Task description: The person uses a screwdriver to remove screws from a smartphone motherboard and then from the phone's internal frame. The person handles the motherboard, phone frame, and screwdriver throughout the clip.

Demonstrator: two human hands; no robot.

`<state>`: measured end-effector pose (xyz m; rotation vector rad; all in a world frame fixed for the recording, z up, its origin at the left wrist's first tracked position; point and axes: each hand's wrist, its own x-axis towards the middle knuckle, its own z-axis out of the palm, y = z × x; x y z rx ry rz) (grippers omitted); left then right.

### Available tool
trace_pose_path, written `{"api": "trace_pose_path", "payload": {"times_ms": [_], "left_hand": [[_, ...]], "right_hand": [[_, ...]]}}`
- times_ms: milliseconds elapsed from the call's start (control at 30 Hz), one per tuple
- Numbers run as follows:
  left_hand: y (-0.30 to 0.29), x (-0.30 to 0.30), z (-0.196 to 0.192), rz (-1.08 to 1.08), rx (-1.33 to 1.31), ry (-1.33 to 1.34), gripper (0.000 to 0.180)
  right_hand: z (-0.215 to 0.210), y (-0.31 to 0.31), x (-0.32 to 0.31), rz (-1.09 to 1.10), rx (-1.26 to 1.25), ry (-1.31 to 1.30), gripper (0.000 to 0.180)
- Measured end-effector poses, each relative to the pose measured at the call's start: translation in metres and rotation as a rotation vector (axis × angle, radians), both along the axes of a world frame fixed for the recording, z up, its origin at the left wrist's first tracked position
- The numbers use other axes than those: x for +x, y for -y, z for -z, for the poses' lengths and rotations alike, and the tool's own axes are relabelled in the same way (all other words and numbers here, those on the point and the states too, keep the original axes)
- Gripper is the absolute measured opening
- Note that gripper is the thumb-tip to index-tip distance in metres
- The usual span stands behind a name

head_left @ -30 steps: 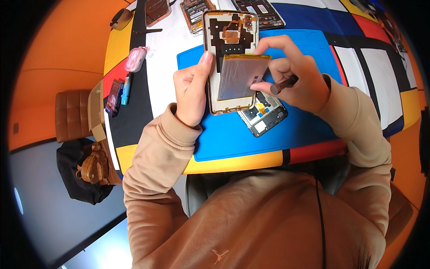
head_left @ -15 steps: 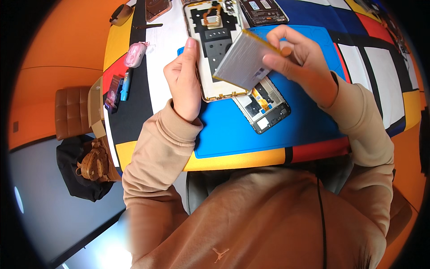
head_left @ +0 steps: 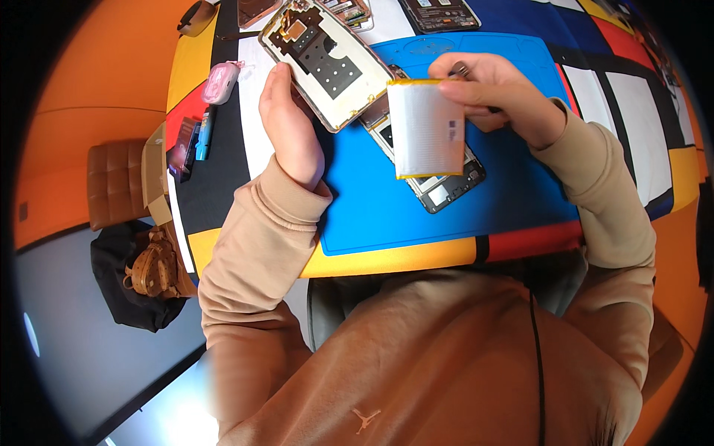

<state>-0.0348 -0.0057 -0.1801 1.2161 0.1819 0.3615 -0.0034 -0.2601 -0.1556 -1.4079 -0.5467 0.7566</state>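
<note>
Left hand (head_left: 291,123) grips opened phone housing (head_left: 325,61) by its edge, fingers curled behind frame, thumb along near side; housing tilted, raised over blue mat (head_left: 446,215). Right hand (head_left: 494,100) pinches flat silver battery (head_left: 425,128) at top edge between thumb and fingers, dark tool tucked in same grip. Battery hangs upright over second dismantled phone (head_left: 446,186) lying on mat. Pink case (head_left: 221,82) near table's left edge.

A small dark label (head_left: 451,131) sits on the silver battery pouch (head_left: 425,128), near its right edge.
</note>
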Motion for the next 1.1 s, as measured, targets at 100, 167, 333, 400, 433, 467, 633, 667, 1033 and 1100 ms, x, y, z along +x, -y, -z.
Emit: {"api": "trace_pose_path", "payload": {"times_ms": [100, 167, 333, 400, 433, 467, 633, 667, 1033, 1100], "left_hand": [[-0.002, -0.003, -0.001, 0.022, 0.028, -0.048, 0.030], [-0.003, -0.001, 0.000, 0.018, 0.032, -0.042, 0.030], [-0.005, 0.001, 0.002, 0.017, -0.022, -0.012, 0.028], [-0.005, 0.002, 0.002, 0.013, -0.022, -0.001, 0.029], [-0.005, 0.002, 0.003, 0.012, -0.023, 0.003, 0.029], [-0.004, 0.002, 0.003, -0.007, -0.025, -0.010, 0.029], [-0.005, 0.002, 0.003, 0.007, -0.038, -0.024, 0.030], [-0.005, 0.002, 0.003, 0.003, -0.034, -0.023, 0.030], [-0.005, -0.001, -0.003, 0.096, 0.069, -0.053, 0.027], [-0.004, -0.004, -0.008, 0.249, 0.152, 0.014, 0.026]], "right_hand": [[0.006, -0.004, 0.001, 0.008, -0.079, 0.035, 0.035], [0.009, -0.005, 0.002, 0.039, -0.082, 0.057, 0.035], [0.012, -0.004, 0.004, 0.052, -0.111, 0.101, 0.036], [0.012, -0.004, 0.004, 0.083, -0.113, 0.092, 0.036], [0.013, -0.004, 0.004, 0.085, -0.094, 0.103, 0.036], [0.013, -0.005, 0.005, 0.101, -0.096, 0.088, 0.036], [0.015, -0.005, 0.006, 0.112, -0.016, 0.080, 0.035], [0.015, -0.005, 0.006, 0.092, -0.022, 0.090, 0.035], [0.008, -0.004, 0.006, -0.015, -0.045, 0.122, 0.033], [0.007, -0.003, 0.007, -0.007, -0.029, 0.075, 0.031]]}}
